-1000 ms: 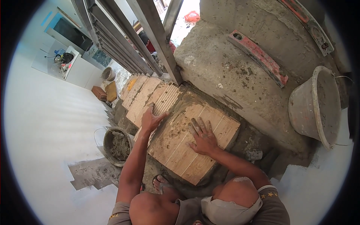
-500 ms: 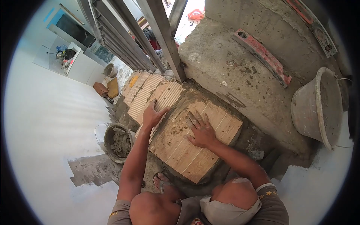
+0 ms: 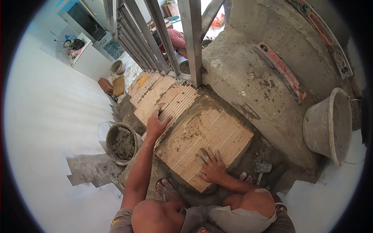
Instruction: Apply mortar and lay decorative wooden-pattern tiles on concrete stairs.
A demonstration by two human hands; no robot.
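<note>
A square wood-look tile [image 3: 229, 134] with pale lines lies on the step, its upper left part smeared with mud-like mortar. My right hand [image 3: 213, 167] rests palm down on its near half, muddy fingers spread. My left hand [image 3: 156, 126] leans on the ribbed edge of the stair treads [image 3: 171, 103], thumb and fingers apart, holding nothing. A mallet [image 3: 263, 167] with a grey head lies on the dirty floor to the right of the tile.
A bucket of mortar [image 3: 123, 143] stands at left. At right are a larger tub [image 3: 320, 124] and a red spirit level [image 3: 281, 72] on a concrete ledge; another level [image 3: 326, 35] leans behind. Metal railing [image 3: 190, 42] rises ahead. A person in a pink top [image 3: 178, 40] is beyond it.
My right hand has slid toward me, from the tile's middle to its near half. My left hand stays on the ribbed tread. A person has come into view beyond the railing.
</note>
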